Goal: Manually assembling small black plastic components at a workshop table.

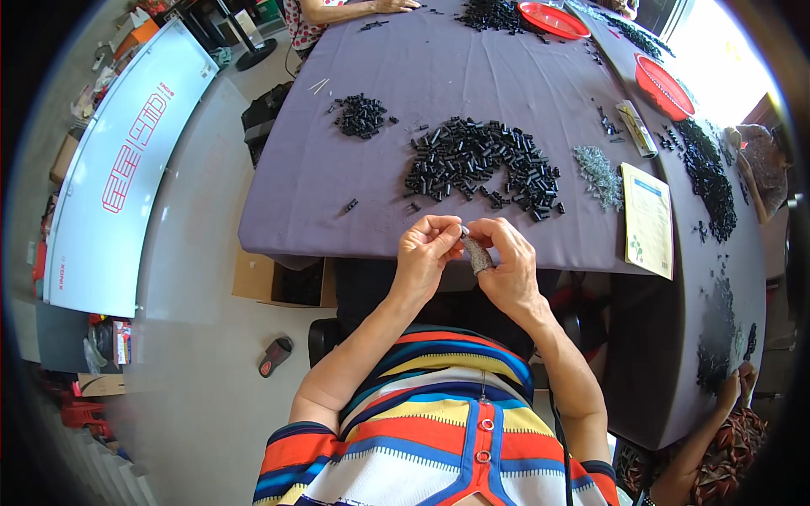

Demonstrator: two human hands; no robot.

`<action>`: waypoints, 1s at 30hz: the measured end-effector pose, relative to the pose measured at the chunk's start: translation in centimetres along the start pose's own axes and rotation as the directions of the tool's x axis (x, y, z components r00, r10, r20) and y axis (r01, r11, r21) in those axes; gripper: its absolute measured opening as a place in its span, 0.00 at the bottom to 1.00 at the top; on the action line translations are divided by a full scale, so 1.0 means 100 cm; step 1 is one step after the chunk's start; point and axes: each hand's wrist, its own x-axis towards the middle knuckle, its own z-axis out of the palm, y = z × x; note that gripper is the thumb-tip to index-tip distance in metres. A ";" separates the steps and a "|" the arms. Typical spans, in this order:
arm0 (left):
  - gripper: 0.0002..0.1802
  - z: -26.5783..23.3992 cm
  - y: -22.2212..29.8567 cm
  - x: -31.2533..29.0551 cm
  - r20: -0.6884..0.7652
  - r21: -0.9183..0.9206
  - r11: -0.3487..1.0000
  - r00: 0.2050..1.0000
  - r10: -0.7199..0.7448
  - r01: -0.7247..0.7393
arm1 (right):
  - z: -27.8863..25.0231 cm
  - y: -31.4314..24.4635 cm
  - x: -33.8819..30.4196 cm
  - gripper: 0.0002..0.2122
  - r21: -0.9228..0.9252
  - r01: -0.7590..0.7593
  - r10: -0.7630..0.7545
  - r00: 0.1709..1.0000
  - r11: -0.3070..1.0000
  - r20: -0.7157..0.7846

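The bare left hand [419,257] and bare right hand [509,268] meet just in front of the table's near edge, fingertips touching or nearly so. The left thumb and index finger are pinched together; anything between them is too small to make out. By the right thumb and fingers is a grey, speckled, rough-looking narrow piece [478,255], slanting up toward the left fingertips; I cannot tell whether the right hand clamps it or wears it on a finger.

Just beyond the hands, on a table covered in dull purple-grey cloth [312,190], lies a large curved heap of short, shiny black tubular pieces [456,160], with a few strays at its near side. A single dark short piece [350,206] lies apart to the left, below a smaller heap of black pieces [360,115]. Right of the large heap are a spread of small translucent greyish pieces [598,175] and a pale yellow rectangular booklet [648,219]. Farther out stand a shallow round red plastic basket [665,87] and, at the far side, a co-worker's hand [396,5] resting on the cloth.
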 end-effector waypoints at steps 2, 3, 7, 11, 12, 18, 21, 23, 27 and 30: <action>0.04 0.001 -0.001 0.000 -0.006 -0.013 1.000 1.000 -0.005 0.005 | 0.001 0.001 -0.001 0.14 -0.008 0.003 -0.003 1.000 1.000 0.007; 0.04 0.001 -0.001 0.000 -0.023 -0.030 0.999 1.000 -0.019 0.018 | 0.001 0.001 -0.002 0.14 -0.015 0.009 -0.009 1.000 1.000 0.015; 0.04 -0.003 -0.004 0.000 -0.034 -0.038 0.999 0.999 -0.039 0.037 | 0.002 0.005 -0.003 0.15 -0.014 0.004 -0.004 1.000 1.000 0.028; 0.05 -0.002 -0.008 0.000 -0.019 -0.005 0.999 0.999 -0.033 0.033 | 0.001 0.006 -0.003 0.15 -0.020 -0.013 0.013 1.000 1.000 0.024; 0.05 -0.002 -0.009 0.001 -0.017 0.004 1.000 0.999 -0.028 0.028 | 0.001 0.007 -0.003 0.15 -0.027 -0.021 0.021 0.999 0.999 0.030; 0.04 -0.006 -0.009 0.001 0.010 0.061 0.998 1.000 -0.030 0.029 | 0.000 0.006 -0.003 0.16 0.068 -0.144 0.142 0.989 0.987 0.034; 0.03 -0.006 -0.003 0.000 0.063 0.056 0.997 0.997 -0.054 0.051 | -0.003 0.012 -0.003 0.16 0.076 -0.222 0.217 0.973 0.972 0.075; 0.03 -0.007 0.002 0.001 0.091 0.041 0.997 0.993 -0.068 0.065 | -0.001 0.015 -0.002 0.16 0.104 -0.296 0.287 0.953 0.949 0.094; 0.03 -0.013 0.024 0.010 -0.121 -0.062 0.997 0.992 0.038 -0.046 | 0.008 0.017 0.006 0.15 0.050 -0.252 0.245 0.963 0.967 0.112; 0.04 -0.041 0.044 0.022 -0.168 -0.127 0.979 0.976 0.138 -0.160 | 0.016 0.026 0.015 0.14 0.023 -0.224 0.218 0.963 0.974 0.156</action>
